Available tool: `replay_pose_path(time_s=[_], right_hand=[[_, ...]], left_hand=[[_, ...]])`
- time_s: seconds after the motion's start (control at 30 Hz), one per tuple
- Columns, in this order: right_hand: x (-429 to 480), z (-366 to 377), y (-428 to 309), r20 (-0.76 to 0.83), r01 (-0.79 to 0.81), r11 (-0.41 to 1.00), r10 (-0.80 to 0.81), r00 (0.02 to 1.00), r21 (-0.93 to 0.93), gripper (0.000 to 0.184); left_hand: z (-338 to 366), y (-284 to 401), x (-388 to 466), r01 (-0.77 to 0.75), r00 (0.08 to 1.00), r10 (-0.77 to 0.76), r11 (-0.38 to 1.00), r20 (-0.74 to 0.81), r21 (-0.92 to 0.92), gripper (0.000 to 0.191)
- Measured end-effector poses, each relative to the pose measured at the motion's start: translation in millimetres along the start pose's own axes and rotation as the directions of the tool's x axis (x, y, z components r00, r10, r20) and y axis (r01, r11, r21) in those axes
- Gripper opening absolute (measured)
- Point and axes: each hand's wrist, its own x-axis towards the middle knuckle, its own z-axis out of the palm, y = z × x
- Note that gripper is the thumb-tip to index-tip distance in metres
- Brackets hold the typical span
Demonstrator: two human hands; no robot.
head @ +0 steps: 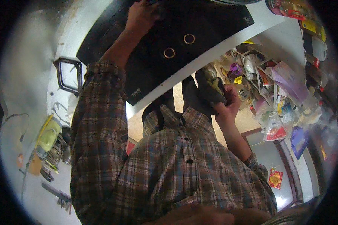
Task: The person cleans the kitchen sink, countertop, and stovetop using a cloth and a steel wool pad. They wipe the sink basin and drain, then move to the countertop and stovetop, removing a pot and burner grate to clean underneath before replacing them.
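Observation:
My left hand [142, 14] reaches over the black panel [146, 64], which looks like a glass cooktop. Its fingers fade into the dark surface, so whether they hold anything is unclear. On the panel's near part are two thin, light-edged rings, one [169, 53] a little nearer to me than the other [189, 39]. Below the counter's edge, to the right of my legs, my right hand [229, 105] pinches a dark, soft-looking thing [211, 91] with a yellow-green part; it may be a cloth.
The white counter edge [186, 70] runs diagonally before me. At right hang several plastic bags [290, 81] beside cluttered small goods. A dark square frame [69, 75] lies at left, with metal utensils [55, 152] farther down. A round metal rim [236, 2] shows at the top.

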Motion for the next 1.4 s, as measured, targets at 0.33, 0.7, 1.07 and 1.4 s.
replay_pose_path(time_s=[0.33, 0.7, 1.07, 1.4], right_hand=[[-10, -56, 30, 0.002, -0.028, 0.993, 0.028, 1.0, -0.114, 0.049], [-14, -35, 24, 0.044, -0.073, 0.997, 0.072, 0.996, 0.018, 0.053], [61, 176, 18, 0.566, 0.776, 0.456, -0.532, 0.63, -0.436, 0.048], [116, 271, 91, 0.464, 0.554, 0.328, -0.315, 0.828, -0.765, 0.036]], left_hand=[[-12, -8, -70, -0.037, 0.996, 0.035, 0.999, 0.08, 0.033, 0.041], [0, 156, -221, 0.551, 0.82, -0.552, 0.833, 0.154, 0.053, 0.056], [-14, 139, -301, 0.743, 0.663, -0.746, 0.666, -0.066, -0.057, 0.056], [-28, 66, -346, 0.789, 0.502, -0.802, 0.578, -0.323, -0.209, 0.053]])
